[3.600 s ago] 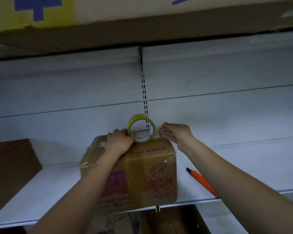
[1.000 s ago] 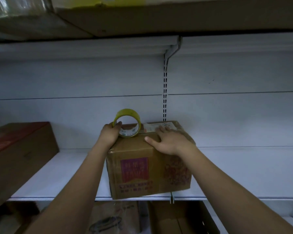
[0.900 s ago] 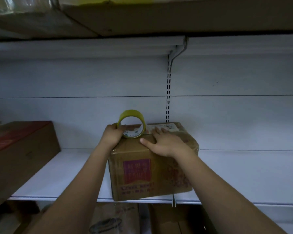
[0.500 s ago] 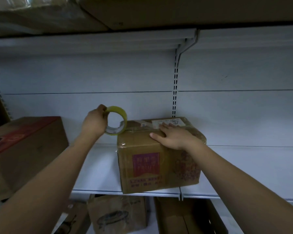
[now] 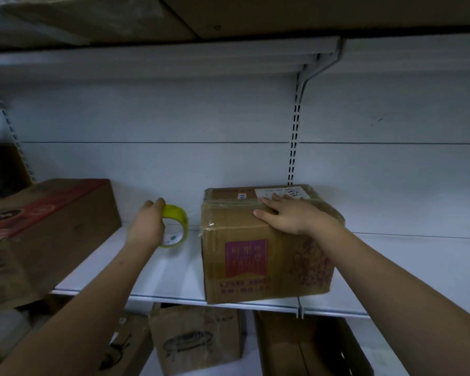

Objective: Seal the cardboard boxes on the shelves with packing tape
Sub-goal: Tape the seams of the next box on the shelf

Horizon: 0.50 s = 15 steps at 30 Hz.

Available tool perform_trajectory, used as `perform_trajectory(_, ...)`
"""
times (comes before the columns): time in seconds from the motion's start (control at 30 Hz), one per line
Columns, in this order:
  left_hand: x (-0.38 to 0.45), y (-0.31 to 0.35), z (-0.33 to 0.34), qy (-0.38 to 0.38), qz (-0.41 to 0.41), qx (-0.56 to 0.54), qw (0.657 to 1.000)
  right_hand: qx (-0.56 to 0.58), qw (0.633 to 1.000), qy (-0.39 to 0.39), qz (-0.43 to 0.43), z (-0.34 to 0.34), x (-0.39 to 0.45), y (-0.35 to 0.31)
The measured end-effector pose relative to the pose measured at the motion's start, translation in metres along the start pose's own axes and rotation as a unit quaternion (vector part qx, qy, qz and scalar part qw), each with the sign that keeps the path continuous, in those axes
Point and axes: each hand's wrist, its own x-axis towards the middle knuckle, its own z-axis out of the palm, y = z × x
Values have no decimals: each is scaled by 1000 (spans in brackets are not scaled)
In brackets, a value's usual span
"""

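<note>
The head view looks at a white shelf (image 5: 174, 272) with a small cardboard box (image 5: 258, 256) standing at its near edge, right of centre. Clear tape glints along the box's top seam and over its left edge, so this box seems sealed or close to it. The right hand (image 5: 285, 217) lies flat on the near part of the box top, fingers straight and spread toward the white label (image 5: 281, 193) at the far side. It grips nothing; the flat palm probably steadies the box or presses the tape down.

The left hand (image 5: 149, 225) is to the left of the box, apart from it, its fingers curled over the rim of the yellow tape roll (image 5: 175, 226). The roll stands on edge, low over the shelf or resting on it; contact cannot be told from here. Holding it by the rim keeps it ready for another strip, though the person may equally be setting it down.

At the far left a larger brown box (image 5: 46, 229) with a red band sits on the same shelf, well apart from the roll; it is likely next for sealing. Below the shelf stand a brown paper bag (image 5: 196, 340) and an open carton (image 5: 310, 346). More cartons rest on the shelf above.
</note>
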Motion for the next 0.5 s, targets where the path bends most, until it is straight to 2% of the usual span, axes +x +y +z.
perform_trajectory(0.17, -24, 13, 33, -49, 3, -50, 998, 4, 1000, -20, 17, -3, 6, -13)
perform_trajectory(0.27, -27, 11, 33, -57, 12, -69, 996, 6, 1000, -6, 11, -5, 6, -25)
perform_trajectory(0.4, -38, 15, 25, -50, 13, -90, 995, 23, 999, 7, -43, -4, 5, -77)
perform_trajectory(0.5, -54, 19, 21, -25, 34, -117, 992, -7, 998, 6, -65, 3, 5, -121)
